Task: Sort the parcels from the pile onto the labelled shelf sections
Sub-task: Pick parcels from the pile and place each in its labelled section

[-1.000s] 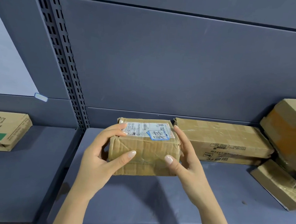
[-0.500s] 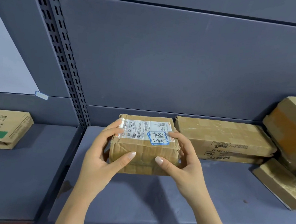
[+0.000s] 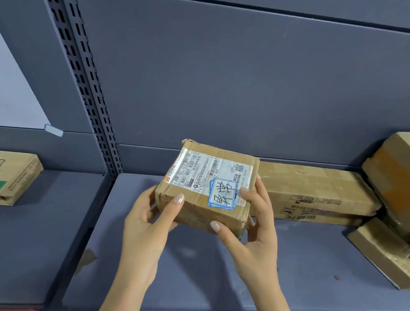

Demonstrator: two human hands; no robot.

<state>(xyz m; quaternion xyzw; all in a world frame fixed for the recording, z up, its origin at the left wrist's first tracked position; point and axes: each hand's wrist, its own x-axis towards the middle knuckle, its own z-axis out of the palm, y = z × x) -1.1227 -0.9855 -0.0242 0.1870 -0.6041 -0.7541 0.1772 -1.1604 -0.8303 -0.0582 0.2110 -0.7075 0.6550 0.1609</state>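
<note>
A small brown cardboard parcel with a white shipping label and a blue-edged handwritten sticker is held above the grey shelf, tilted with its top face toward me. My left hand grips its left side, thumb on the front face. On the right side my right hand holds it, fingers over the label edge and thumb under the front corner.
A long flat box lies at the back right of the shelf. An orange-taped box leans on a small wrapped parcel at far right. A slotted upright divides off the left section, which holds a printed box.
The parcel has been lifted a little and tipped, so its labelled top now faces me more. My right thumb slid toward the lower right corner.
</note>
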